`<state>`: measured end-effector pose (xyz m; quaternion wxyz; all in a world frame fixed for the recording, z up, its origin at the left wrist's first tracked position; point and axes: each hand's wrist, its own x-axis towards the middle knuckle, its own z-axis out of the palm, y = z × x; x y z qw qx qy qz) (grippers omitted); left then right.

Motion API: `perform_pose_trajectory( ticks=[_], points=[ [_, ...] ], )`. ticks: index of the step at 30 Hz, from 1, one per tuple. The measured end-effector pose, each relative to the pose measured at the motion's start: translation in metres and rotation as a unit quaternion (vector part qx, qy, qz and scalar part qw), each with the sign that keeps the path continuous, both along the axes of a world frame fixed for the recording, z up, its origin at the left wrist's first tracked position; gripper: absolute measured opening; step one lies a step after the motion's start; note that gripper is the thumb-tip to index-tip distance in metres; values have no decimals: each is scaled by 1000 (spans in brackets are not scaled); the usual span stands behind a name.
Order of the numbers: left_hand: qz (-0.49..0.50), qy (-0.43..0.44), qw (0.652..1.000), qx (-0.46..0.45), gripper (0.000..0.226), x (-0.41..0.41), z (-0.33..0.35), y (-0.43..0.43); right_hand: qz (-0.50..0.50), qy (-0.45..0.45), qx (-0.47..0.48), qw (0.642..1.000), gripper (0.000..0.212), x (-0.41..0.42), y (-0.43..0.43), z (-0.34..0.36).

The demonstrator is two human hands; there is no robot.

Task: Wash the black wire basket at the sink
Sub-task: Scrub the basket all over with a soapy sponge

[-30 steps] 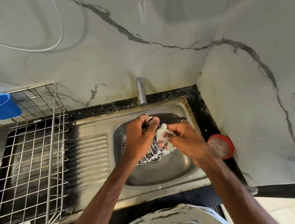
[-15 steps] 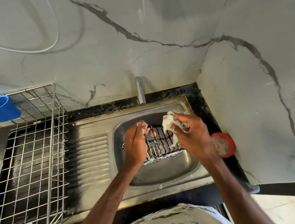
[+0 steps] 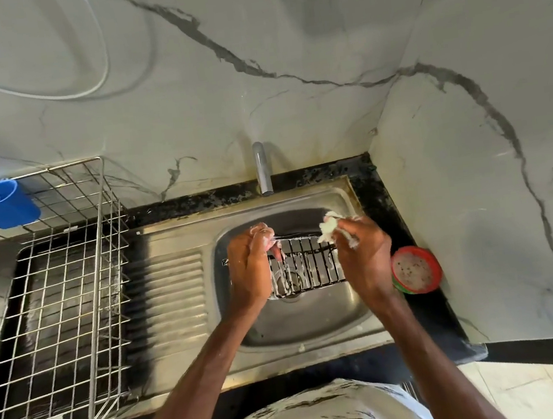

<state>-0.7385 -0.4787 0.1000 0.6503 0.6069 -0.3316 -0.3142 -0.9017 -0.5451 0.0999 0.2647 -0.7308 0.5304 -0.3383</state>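
Soap streaks the black wire basket (image 3: 304,268) over the steel sink (image 3: 316,325); left hand (image 3: 250,267) grips its rim, right hand (image 3: 363,254) clutches a white sudsy rag (image 3: 330,229), red-rimmed round tub (image 3: 414,269) just beside.

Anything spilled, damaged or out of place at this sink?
Nothing spilled or broken. The left hand holds the black wire basket over the sink; the right hand grips a soapy rag. Dark staining along the counter edge.

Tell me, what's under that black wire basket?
Under the black wire basket shows the steel sink bowl and part of its drain; the left hand hides the rest.
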Motion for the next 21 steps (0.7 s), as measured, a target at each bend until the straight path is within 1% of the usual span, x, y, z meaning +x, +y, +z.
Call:
perform_pose_trajectory(
  ticks=[3, 5, 6, 8, 10, 13, 16, 18, 21],
  points=[
    [18, 7, 1000, -11, 32, -9, -1, -3, 87, -31, -59, 994, 22, 29, 26, 24],
    [31, -13, 999, -14, 40, -12, 0, -1, 146, -41, -95, 984, 31, 43, 38, 35],
    [34, -9, 999, -13, 40, -12, 0, 0, 158, -41, -102, 981, 35, 44, 38, 34],
    [39, 30, 999, -11, 31, -7, 3, -1, 146, -34, -103, 983, 39, 35, 29, 24],
    [43, 40, 998, 3, 29, 1, 2, -3, 96, -12, -101, 990, 36, 16, 15, 6],
    [21, -8, 999, 27, 26, 17, -5, 1, 8, -10, -72, 997, 36, -16, -8, -18],
    [-7, -53, 998, 43, 37, 25, -10, 2, -45, -21, -57, 997, 40, -30, -19, -28],
    [4, -59, 997, 47, 40, 25, -9, -1, -39, -25, -68, 997, 43, -22, -13, -24],
    [18, -57, 996, 63, 36, 23, -9, -3, 54, -19, -126, 990, 37, 4, 11, -11]
  ],
)
